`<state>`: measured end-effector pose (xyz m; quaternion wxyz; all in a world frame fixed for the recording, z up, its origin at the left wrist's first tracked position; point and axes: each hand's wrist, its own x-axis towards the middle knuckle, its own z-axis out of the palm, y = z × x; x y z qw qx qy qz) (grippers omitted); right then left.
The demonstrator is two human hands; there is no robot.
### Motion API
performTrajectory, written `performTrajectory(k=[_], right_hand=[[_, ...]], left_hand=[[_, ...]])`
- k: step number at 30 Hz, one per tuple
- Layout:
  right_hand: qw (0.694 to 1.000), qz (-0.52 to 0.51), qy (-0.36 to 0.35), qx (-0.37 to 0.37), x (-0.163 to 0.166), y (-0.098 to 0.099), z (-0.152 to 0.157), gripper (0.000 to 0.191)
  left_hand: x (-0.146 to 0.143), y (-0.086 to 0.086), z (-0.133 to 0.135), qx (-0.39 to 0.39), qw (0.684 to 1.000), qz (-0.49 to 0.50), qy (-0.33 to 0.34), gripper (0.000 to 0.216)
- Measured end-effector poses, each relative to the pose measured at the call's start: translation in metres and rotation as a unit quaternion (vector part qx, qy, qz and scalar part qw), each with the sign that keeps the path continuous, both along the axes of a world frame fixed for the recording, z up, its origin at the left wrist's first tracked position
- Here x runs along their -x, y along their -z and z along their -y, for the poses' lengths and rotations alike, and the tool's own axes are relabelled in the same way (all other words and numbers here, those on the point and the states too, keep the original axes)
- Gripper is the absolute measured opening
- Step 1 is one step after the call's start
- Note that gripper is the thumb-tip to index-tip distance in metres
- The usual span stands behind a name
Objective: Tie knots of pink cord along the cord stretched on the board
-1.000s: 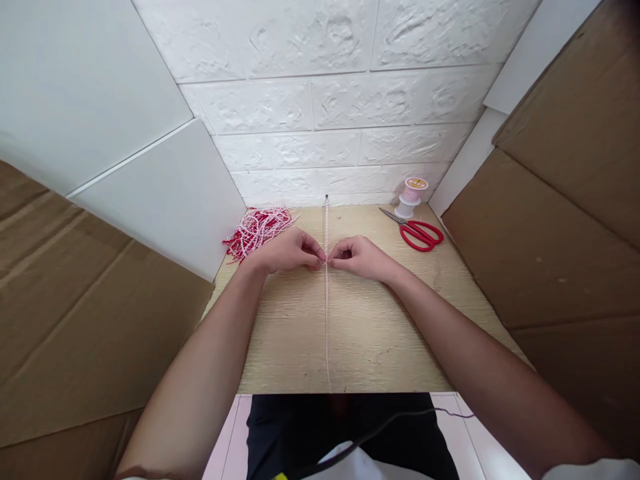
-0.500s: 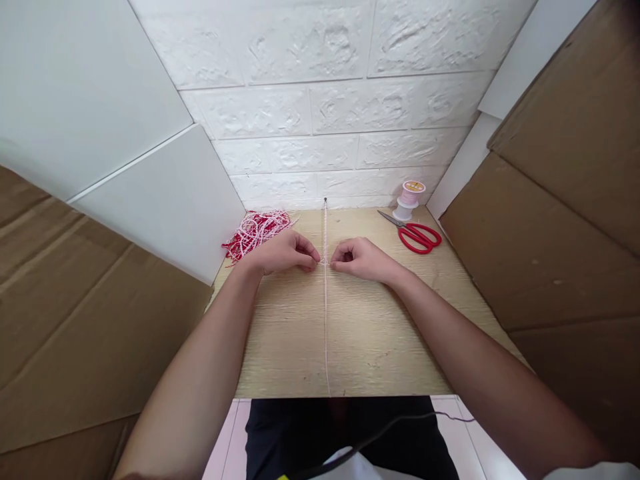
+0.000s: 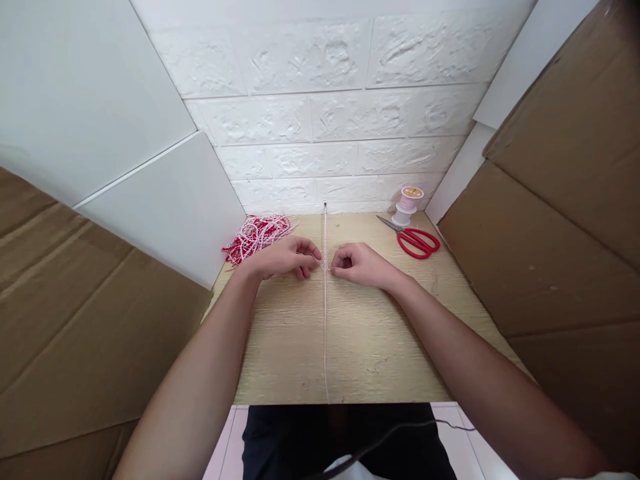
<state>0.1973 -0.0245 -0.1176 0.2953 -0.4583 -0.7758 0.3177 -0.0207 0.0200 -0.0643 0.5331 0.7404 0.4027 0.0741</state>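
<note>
Hands barely shifted since a second ago; the fingertips that met at the cord have drawn a little apart, the left thumb lifted slightly. Camera tilted down a touch, so the whole scene sits lower in view.

Left hand [image 3: 283,259] rests on the desk [image 3: 370,347], fingers curled, tips just left of the cord [image 3: 325,333]. Right hand [image 3: 361,265] mirrors it on the other side, grip pinched shut on something fine at the cord. Whether the left pinch holds a strand, I cannot tell; too small.

Cord runs taut from a pin [image 3: 325,205] at the wall down the middle of the desk to the near edge. The upper stretch looks braided.

Red-and-white thread pile [image 3: 255,235] lies back left. Scissors [image 3: 417,240] and spool [image 3: 409,202] lie back right, well apart from both hands.
</note>
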Motion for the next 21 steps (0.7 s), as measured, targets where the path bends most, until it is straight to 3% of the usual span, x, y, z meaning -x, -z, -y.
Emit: performTrajectory(k=[6,21], right_hand=[[1.0,0.011,0.006,-0.004,0.0031,-0.0037,0.0014,0.01],[0.999,0.037,0.026,-0.015,0.0043,-0.0004,0.0028,0.011]], left_hand=[[-0.0063,0.0075,-0.0005,-0.037,0.998,-0.059,0.002,0.036],[-0.0031,0.01,-0.0028,-0.028,0.998,-0.061,0.013,0.032]])
